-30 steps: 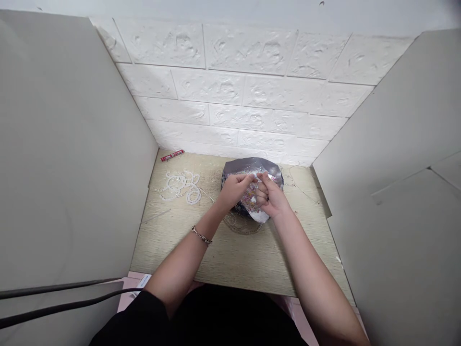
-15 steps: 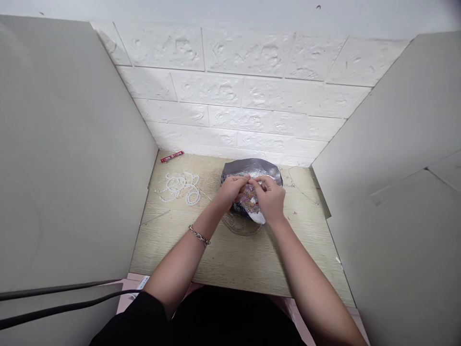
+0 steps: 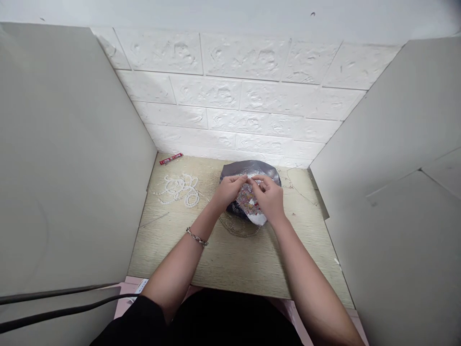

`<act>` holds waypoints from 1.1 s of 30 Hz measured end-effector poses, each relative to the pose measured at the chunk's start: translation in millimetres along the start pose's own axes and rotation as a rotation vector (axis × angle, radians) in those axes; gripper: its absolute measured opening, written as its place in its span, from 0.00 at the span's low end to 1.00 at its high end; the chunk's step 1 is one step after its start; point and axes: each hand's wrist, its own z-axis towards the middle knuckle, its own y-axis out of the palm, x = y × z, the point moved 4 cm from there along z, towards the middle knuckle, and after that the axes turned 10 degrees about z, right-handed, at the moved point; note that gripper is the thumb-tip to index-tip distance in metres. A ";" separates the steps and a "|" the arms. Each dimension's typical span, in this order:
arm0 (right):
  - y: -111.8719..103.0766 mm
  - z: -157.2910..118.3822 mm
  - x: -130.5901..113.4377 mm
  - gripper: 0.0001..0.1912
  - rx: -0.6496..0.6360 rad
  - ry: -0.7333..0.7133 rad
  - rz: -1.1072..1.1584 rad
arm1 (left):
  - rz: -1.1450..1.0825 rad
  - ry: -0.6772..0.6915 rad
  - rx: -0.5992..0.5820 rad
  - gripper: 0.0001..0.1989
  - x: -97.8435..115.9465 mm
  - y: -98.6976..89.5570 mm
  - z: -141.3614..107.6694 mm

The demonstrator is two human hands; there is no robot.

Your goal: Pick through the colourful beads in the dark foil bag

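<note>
A flat piece covered in small multicoloured beads (image 3: 248,199), white at its lower corner, lies tilted between my hands. My left hand (image 3: 232,188) is closed, with thumb and forefinger pinched at the upper edge of this piece. Opposite it, my right hand (image 3: 268,192) is also closed, its fingertips almost touching the left ones and its palm over the right side of the piece. Anything finer between the fingertips is too small to make out. Beneath and behind is a dark rounded bundle (image 3: 234,208) with a shiny grey sheet (image 3: 252,167) along its back.
White bead strings (image 3: 182,188) lie coiled on the wooden tabletop (image 3: 230,264) at the left. More clear strands (image 3: 239,230) curl in front of the bundle. A red packet (image 3: 171,159) is at the back left. Grey panels (image 3: 72,144) and a white brick-pattern wall (image 3: 223,93) enclose the table.
The whole view has shifted slightly. Both hands keep their pinch at nearly the same place, and a little more of the beaded piece shows between them.
</note>
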 end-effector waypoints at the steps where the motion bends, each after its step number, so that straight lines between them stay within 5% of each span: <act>1: -0.3 0.4 0.3 0.07 -0.004 0.001 -0.004 | 0.035 0.008 0.011 0.20 0.2 -0.7 0.1; 11: 0.2 1.9 5.9 0.08 -0.011 0.066 0.037 | 0.153 0.051 0.109 0.18 7.9 -1.2 -2.7; 22: -3.7 6.0 15.8 0.07 0.086 0.207 0.268 | -0.216 -0.128 -0.101 0.07 0.1 5.2 2.9; 33: -1.6 4.8 15.5 0.08 0.044 0.215 0.254 | 0.275 0.168 0.176 0.14 7.3 -3.1 -1.1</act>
